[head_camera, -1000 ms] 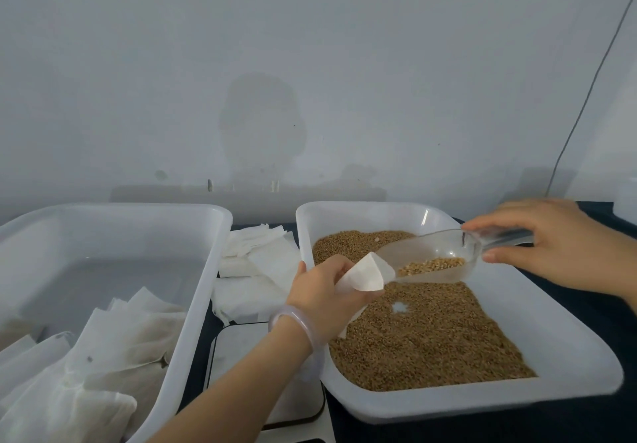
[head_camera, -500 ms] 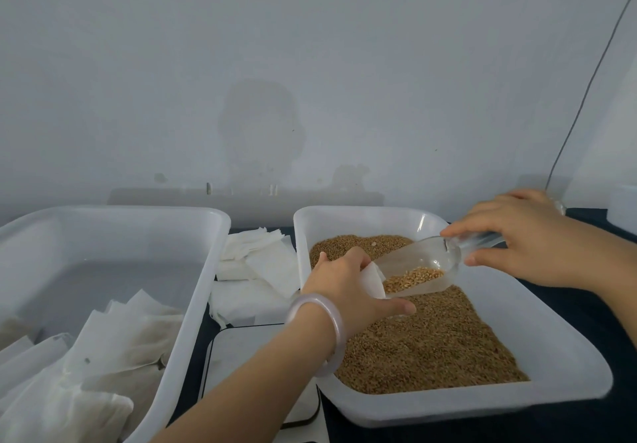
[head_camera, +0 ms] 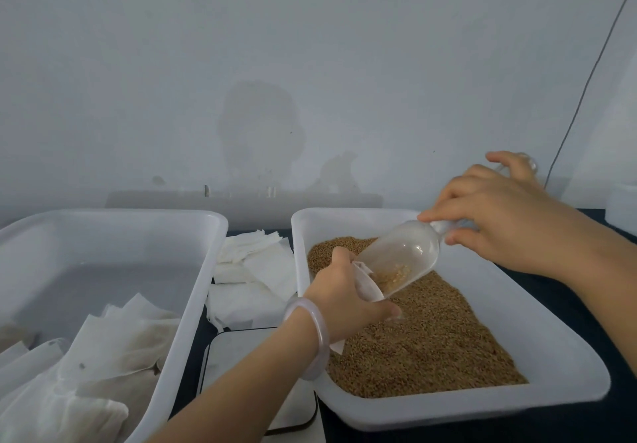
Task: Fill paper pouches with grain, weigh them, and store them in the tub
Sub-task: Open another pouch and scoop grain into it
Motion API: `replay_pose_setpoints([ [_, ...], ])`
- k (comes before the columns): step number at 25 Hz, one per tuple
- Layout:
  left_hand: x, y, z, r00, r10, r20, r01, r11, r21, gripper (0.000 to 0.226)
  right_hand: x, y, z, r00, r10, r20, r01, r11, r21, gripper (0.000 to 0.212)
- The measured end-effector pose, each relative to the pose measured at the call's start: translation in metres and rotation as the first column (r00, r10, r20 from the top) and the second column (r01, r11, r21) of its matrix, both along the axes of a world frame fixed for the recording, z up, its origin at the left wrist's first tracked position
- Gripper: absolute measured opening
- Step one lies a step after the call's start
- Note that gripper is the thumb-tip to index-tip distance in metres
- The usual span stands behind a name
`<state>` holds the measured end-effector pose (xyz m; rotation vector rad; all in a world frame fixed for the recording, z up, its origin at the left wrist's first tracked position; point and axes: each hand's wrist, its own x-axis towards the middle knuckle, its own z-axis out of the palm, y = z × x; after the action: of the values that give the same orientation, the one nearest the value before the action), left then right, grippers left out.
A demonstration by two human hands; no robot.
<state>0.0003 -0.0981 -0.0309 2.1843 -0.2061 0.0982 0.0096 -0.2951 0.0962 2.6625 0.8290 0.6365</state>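
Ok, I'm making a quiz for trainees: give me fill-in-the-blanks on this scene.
The right hand tips the clear ___ into the pouch that the left hand holds. Both hands work over the tub of ___. The second tub, on the person's ___, holds other pouches.
Missing: scoop; grain; left.

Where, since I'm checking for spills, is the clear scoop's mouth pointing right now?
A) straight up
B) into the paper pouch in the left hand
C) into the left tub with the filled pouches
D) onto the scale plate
B: the scoop, held at its handle by the right hand, tilts down with its mouth at the open paper pouch, which the left hand grips above the grain tray.
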Motion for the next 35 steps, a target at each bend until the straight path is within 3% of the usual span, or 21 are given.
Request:
replay_pose_setpoints([
  [6, -0.003, 0.001, 0.000, 0.997, 0.052, 0.052, -0.051, 0.999, -0.019, 0.058, -0.008, 0.006, 0.001, 0.992, 0.104, 0.074, -0.106, 0.994, 0.026, 0.034],
  [8, -0.003, 0.001, -0.002, 0.997, 0.052, 0.058, -0.049, 0.997, -0.054, 0.051, -0.003, -0.007, 0.003, 0.990, 0.123, 0.067, -0.130, 0.986, 0.104, 0.034],
  [11, -0.004, 0.003, -0.003, 0.997, 0.063, 0.043, -0.055, 0.985, -0.165, 0.038, 0.011, -0.042, 0.003, 0.995, -0.042, -0.089, 0.065, 0.958, 0.280, 0.037],
  [14, -0.005, 0.003, -0.002, 0.997, 0.068, 0.037, -0.055, 0.956, -0.288, 0.037, 0.017, -0.050, -0.035, 0.920, -0.250, -0.303, 0.304, 0.941, 0.148, 0.034],
  [16, -0.006, 0.004, -0.002, 0.996, 0.081, 0.038, -0.065, 0.947, -0.315, 0.039, 0.014, -0.036, -0.075, 0.920, -0.196, -0.340, 0.232, 0.971, 0.066, 0.026],
  [20, -0.007, 0.005, -0.002, 0.995, 0.091, 0.039, -0.072, 0.936, -0.344, 0.044, 0.010, -0.008, -0.120, 0.917, 0.040, -0.397, 0.026, 0.987, 0.158, 0.024],
  [29, -0.009, 0.007, -0.002, 0.999, 0.040, 0.036, -0.023, 0.917, -0.399, 0.046, 0.015, -0.042, -0.092, 0.808, 0.045, -0.588, 0.247, 0.880, 0.407, 0.035],
  [35, -0.009, 0.006, -0.002, 0.997, 0.081, 0.022, -0.069, 0.940, -0.334, 0.040, 0.013, -0.055, -0.038, 0.846, 0.093, -0.525, 0.264, 0.782, 0.564, 0.038],
])
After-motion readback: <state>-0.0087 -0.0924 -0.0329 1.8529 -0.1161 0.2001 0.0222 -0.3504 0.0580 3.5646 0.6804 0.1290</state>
